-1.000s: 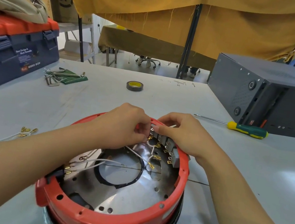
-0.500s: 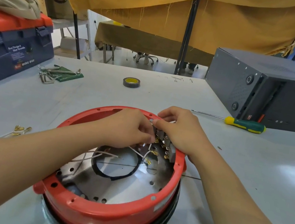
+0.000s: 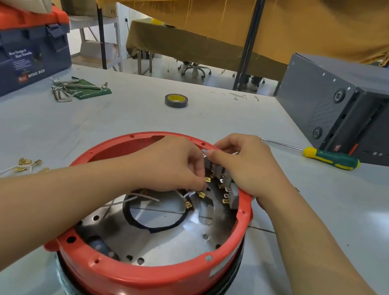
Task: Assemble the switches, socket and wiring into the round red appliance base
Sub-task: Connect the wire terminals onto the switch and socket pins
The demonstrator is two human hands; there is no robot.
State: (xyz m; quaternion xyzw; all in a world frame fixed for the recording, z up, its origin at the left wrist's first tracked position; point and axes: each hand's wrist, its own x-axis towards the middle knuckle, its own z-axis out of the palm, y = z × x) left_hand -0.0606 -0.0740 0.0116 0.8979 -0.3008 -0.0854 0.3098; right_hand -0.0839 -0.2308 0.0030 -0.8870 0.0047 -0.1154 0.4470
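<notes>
Since the earlier frame both hands close up: left grip (image 3: 171,166) pinches a brass terminal (image 3: 207,179), right grip (image 3: 242,166) steadies the switch block (image 3: 219,175) inside the red base (image 3: 139,278). Next: push onto tab.

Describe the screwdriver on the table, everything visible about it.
The screwdriver lies flat on the grey table, to the right of the red base and just in front of the dark grey case. Its handle is green with yellow bands, glossy like plastic or rubber, and points right; the thin bare metal shaft points left toward the right hand. Neither hand touches it. The tip is too small to tell its type.
</notes>
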